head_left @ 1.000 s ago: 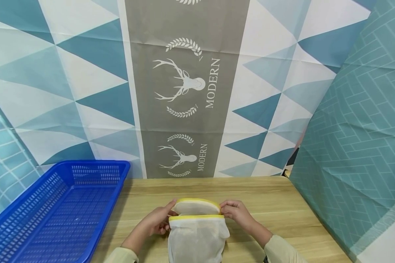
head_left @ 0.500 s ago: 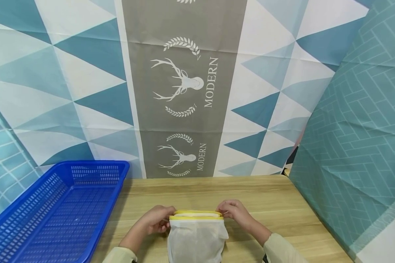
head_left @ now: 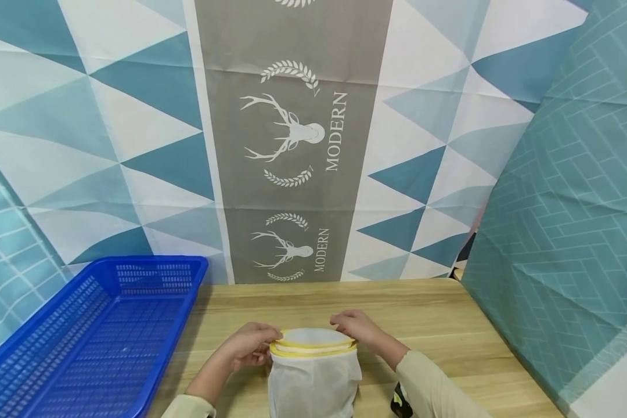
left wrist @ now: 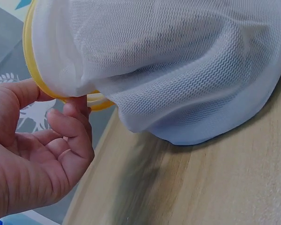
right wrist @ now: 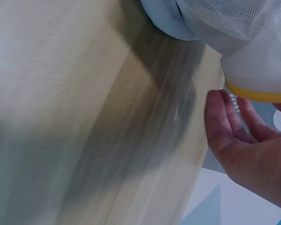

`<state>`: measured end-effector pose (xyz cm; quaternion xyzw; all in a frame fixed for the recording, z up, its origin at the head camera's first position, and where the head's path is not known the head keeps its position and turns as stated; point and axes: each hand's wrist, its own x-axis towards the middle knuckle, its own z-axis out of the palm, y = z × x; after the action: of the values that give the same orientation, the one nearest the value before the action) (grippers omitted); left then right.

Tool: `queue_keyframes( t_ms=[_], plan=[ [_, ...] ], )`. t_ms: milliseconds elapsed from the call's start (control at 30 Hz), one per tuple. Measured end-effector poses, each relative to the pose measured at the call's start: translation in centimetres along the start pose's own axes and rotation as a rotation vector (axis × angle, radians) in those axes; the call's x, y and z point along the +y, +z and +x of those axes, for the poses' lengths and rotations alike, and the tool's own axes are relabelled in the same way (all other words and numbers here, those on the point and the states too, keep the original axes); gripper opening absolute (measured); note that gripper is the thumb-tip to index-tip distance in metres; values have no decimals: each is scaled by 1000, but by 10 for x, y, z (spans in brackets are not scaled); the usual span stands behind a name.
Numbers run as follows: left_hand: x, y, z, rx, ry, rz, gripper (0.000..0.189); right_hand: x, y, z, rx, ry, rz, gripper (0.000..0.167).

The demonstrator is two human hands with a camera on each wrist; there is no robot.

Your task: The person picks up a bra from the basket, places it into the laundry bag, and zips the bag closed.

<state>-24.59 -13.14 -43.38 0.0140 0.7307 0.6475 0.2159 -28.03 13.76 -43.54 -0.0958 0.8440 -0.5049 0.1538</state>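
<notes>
A white mesh zip bag (head_left: 313, 383) with yellow trim stands at the front middle of the wooden table. Its round top flap (head_left: 316, 335) is tipped up at the back, above the yellow zip rim. My left hand (head_left: 251, 343) pinches the yellow edge at the bag's left side; in the left wrist view thumb and fingertips meet on that trim. My right hand (head_left: 359, 330) is at the flap's right edge, its fingers fairly straight and reaching over behind it. In the right wrist view the fingers lie just beside the yellow rim (right wrist: 257, 95). The bag's contents are hidden.
To the left stands a blue plastic basket (head_left: 110, 337) with slotted walls. A patterned cloth (head_left: 292, 174) hangs behind the wooden table (head_left: 423, 307), and a green one (head_left: 569, 232) along its right side. A small black thing (head_left: 401, 402) shows beside the right sleeve.
The flap goes from raised to nearly flat on the rim, then tips up again. My right hand has moved left and slightly up, its fingers straighter. My left hand stays at the edge.
</notes>
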Motion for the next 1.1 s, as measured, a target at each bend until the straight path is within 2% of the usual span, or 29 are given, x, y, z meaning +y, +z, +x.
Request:
queue_keyframes(
  t_ms=[133, 333, 533, 767, 867, 1000, 1100],
  plan=[
    [3, 2, -3, 3, 38, 16, 59, -4, 1, 5, -63, 31, -6, 47],
    [6, 4, -5, -14, 116, 33, 57, -10, 4, 7, -88, 16, -21, 51],
    [7, 6, -5, -18, 138, 28, 53, -15, 4, 7, -102, -3, 2, 55],
    [11, 7, -8, -20, 154, 65, 51, -23, 6, 6, -104, -7, 67, 51],
    [11, 9, -8, 30, 145, 100, 49, -24, 7, 5, -98, 0, 69, 48],
    [12, 15, -6, 134, 137, 160, 43, -26, 8, 4, -85, -1, 56, 41],
    [13, 17, -4, 171, 136, 175, 39, -28, 9, 3, -80, -13, 53, 38]
  ],
)
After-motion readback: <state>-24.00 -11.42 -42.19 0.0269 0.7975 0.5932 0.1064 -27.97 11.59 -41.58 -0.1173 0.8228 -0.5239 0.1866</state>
